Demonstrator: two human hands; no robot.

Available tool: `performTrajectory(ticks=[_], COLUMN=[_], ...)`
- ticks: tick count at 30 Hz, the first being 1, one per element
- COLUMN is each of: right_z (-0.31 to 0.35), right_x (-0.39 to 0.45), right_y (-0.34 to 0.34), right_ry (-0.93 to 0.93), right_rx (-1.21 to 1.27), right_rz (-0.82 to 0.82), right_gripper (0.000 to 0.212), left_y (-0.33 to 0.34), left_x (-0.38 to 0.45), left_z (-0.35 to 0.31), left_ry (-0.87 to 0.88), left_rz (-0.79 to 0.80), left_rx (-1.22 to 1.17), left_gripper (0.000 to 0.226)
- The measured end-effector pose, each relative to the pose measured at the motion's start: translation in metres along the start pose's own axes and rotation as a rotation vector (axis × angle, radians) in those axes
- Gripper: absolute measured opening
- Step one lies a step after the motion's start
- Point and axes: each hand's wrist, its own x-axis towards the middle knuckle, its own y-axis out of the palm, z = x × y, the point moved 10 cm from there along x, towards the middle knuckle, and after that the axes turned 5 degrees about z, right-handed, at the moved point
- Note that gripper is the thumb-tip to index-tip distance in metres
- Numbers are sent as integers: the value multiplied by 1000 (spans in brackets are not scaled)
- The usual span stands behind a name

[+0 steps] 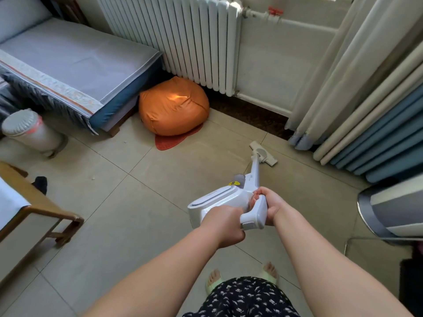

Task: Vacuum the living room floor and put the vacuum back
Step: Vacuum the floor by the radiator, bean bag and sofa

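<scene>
From my head camera, looking down: I hold the white cordless stick vacuum (231, 200) in front of me with both hands. My left hand (223, 223) has its fingers curled round the back of the vacuum's body, just behind the grey handle. My right hand (270, 205) wraps round the handle from the other side, fingers closed on it. The vacuum's white tube (255, 167) slants away from me down to the flat white floor head (263, 153), which rests on the pale beige tiled floor (142, 213) near the foot of the cream and blue pleated curtains (366, 110).

Ahead on the floor sits a round orange beanbag cushion (174, 107), lying on a small red mat (169, 140) and touching the corner of a grey-blue upholstered daybed (75, 62). Behind the cushion stands a white ribbed radiator (183, 37) against the wall. To my left are a white cylindrical bin (29, 130) lying tilted on the tiles and a light wooden chair frame (43, 207). At my right edge is a grey and white rounded appliance (393, 213), only partly visible. Below, my feet in pale green slippers (214, 281) stand on the tiles, under dark floral-print clothing (245, 298).
</scene>
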Motion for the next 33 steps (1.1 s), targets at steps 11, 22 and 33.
performTrajectory(ticks=[11, 22, 33], right_z=[77, 155, 185], right_x=[-8, -11, -8], right_y=[-14, -45, -73], right_ry=[-6, 24, 36], right_rx=[-16, -28, -17], right_rz=[-22, -32, -26], right_gripper=[19, 18, 18], left_y=[-23, -35, -31], left_x=[62, 127, 155], left_z=[-40, -92, -125], left_ry=[-11, -5, 29], left_rz=[-8, 2, 13], left_rx=[-8, -18, 14], left_gripper=[23, 6, 5])
